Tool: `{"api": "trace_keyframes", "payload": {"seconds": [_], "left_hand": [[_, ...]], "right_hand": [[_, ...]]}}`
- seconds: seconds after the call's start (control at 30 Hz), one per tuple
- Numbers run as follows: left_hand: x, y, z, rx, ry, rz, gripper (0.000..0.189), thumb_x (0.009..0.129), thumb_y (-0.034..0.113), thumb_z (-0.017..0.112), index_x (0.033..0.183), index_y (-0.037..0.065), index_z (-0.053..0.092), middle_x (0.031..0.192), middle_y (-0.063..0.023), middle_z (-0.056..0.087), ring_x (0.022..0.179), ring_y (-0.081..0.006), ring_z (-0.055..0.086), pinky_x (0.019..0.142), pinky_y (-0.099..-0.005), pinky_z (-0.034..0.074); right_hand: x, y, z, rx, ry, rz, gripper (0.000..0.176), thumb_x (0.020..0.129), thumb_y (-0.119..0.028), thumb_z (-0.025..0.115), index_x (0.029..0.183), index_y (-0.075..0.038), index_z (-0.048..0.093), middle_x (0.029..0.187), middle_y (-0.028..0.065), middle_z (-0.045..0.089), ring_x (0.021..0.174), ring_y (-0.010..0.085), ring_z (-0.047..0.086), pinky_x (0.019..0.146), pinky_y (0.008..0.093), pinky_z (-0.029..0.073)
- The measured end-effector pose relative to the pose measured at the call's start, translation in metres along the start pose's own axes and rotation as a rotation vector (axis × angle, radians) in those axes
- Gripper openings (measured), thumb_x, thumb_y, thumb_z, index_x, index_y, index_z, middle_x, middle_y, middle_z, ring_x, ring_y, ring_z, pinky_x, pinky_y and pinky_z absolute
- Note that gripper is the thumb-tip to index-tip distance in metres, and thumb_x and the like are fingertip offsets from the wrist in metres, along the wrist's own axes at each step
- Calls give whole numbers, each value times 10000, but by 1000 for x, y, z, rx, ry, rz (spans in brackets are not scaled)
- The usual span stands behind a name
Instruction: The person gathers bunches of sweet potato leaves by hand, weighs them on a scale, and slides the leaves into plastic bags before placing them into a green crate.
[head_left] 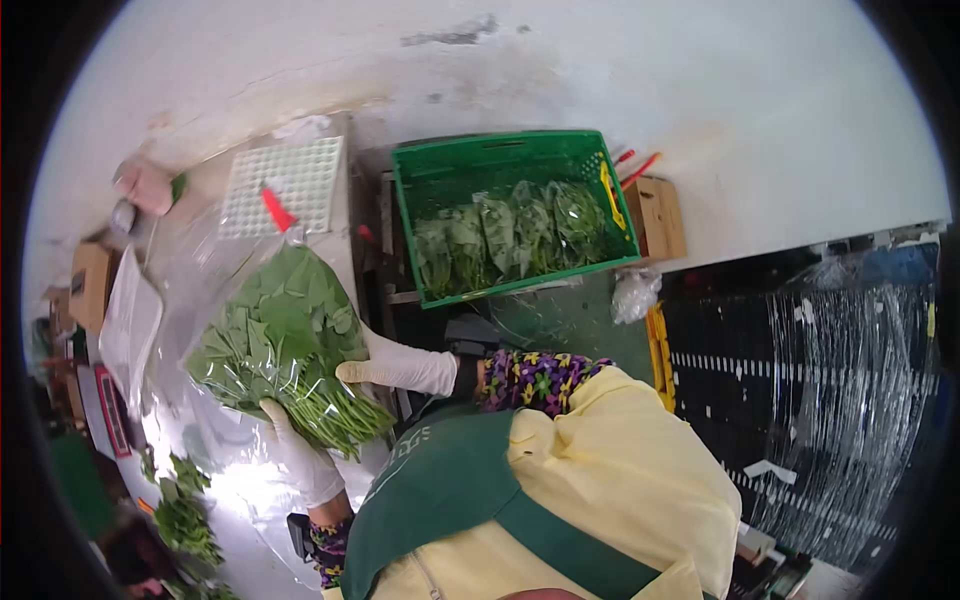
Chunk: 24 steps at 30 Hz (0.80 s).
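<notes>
A clear plastic bag of leafy greens [285, 340] lies tilted above the work table, its leaves toward the wall and its stems toward my body. My right hand [400, 367], in a white glove, grips the bag's right side, with the thumb over the stems. At the lower left of the bag, my left hand [303, 455], gloved too, holds it near the stems, its thumb in front and its other fingers hidden beneath. A red-handled tool [277, 208] rests on a white grid tray [285, 175] just beyond the bag.
A green crate [510, 290] with several bagged greens [535, 230] stands beyond the table's right edge. Loose greens [187, 515] lie at the lower left. Cardboard boxes [90, 285] are at the far left. Black crates wrapped in plastic film [830, 400] stand at the right.
</notes>
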<state>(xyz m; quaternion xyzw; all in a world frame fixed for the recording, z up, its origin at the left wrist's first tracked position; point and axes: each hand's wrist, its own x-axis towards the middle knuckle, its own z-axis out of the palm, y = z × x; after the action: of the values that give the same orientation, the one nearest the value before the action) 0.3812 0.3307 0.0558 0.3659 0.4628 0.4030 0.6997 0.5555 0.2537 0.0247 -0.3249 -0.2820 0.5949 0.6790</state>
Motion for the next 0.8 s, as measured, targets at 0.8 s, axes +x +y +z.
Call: {"api": "trace_keyframes", "payload": {"seconds": [0.8], "left_hand": [[8, -118, 169, 420, -70, -587, 411, 1022, 272, 520, 1361, 40, 506, 1149, -123, 667, 1023, -174, 658, 893, -270, 485]], "right_hand": [[52, 82, -460, -272, 996, 167, 702, 803, -246, 790, 1331, 82, 466, 1276, 156, 600, 1152, 274, 553, 1003, 352, 409]]}}
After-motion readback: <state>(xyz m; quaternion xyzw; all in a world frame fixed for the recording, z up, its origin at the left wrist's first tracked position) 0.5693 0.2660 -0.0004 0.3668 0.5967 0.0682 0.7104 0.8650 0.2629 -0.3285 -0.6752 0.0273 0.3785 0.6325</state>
